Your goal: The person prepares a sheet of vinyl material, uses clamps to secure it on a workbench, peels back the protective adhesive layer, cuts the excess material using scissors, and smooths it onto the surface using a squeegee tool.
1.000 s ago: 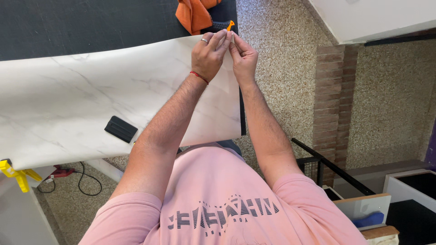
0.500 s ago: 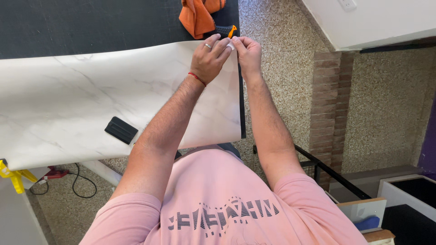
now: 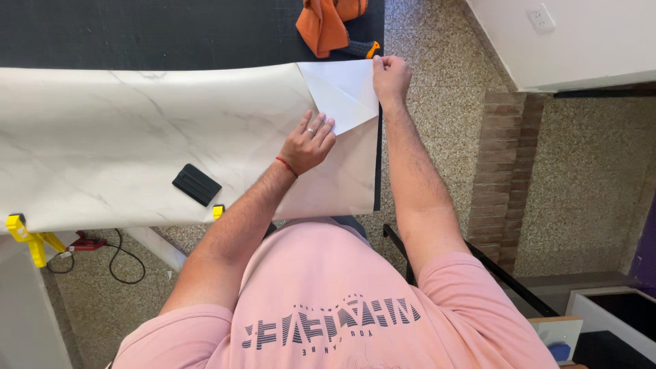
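On marbled vinyl sheet [image 3: 137, 130], left hand [image 3: 309, 145] flat, right hand [image 3: 391, 76] pinching peeled white triangular backing [image 3: 345, 92].

No packages, labels, signs or screens appear in the head view; the nearest thing to one is a small white box with a blue mark [image 3: 559, 338], partly visible at lower right.

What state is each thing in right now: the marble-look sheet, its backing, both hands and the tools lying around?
Marble-look film: spread flat over the table, far right corner peeled.
White backing flap: folded back in a triangle.
Right hand: pinching the flap's corner.
Left hand: pressed flat on the film beside the flap.
Black squeegee: lying loose on the film.
Orange cloth: bunched on the dark tabletop.
Yellow clamp: at the table's left edge.
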